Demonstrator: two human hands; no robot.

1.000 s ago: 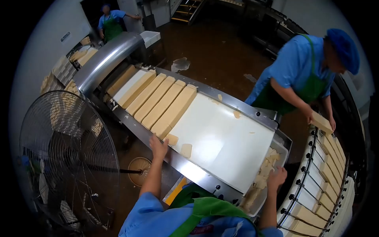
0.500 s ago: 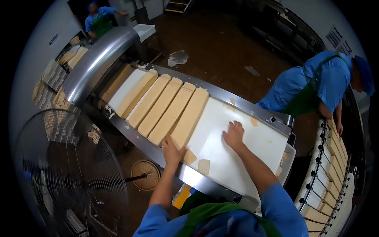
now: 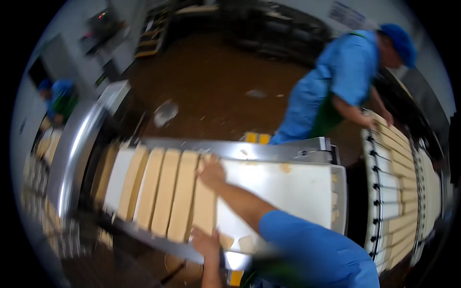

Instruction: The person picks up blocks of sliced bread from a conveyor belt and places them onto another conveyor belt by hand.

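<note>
Several long, pale dough-like slabs lie side by side on the white belt [image 3: 273,187]. At the right end of the row, the last slab [image 3: 204,206] has a hand at each end. My left hand [image 3: 206,244] is at its near end, fingers curled against it. Over its far end is my right hand [image 3: 211,173], fingers bent down on the top and edge. Two small flat pieces, one of them a rounded scrap [image 3: 247,244], lie near the belt's front edge beside my left hand.
A co-worker [image 3: 350,72] bends over a second conveyor [image 3: 384,192] carrying slabs at the right. Another person [image 3: 60,98] stands far left, behind the curved metal hood [image 3: 77,149]. A white bin [image 3: 340,197] with scraps sits at the belt's right end.
My right hand has moved from the bare belt to the last slab's far end. My left hand stays at the near end. The view has turned, and the co-worker at right stands further left in it.
</note>
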